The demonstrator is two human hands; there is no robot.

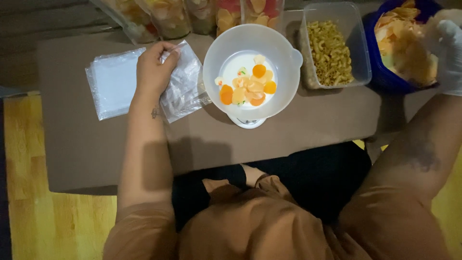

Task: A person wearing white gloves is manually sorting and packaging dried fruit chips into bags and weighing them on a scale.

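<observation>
My left hand (153, 72) grips a clear plastic bag (185, 84) lying on the brown low table (288, 130), beside a flat stack of more clear bags (113, 84). A white bowl (250, 48) sits on a small scale (248, 123) in the middle, holding several orange and yellow round crackers (250, 86). My right hand (450, 53), in a white glove, is inside the blue container (373, 53) at the far right, closed on a bunch of pale orange crackers (409, 48).
A clear rectangular tub of macaroni-shaped snacks (329, 50) stands between the bowl and the blue container. Several filled snack bags (192, 14) line the table's far edge. Wooden floor (53, 221) shows at the left; my knees are under the table's near edge.
</observation>
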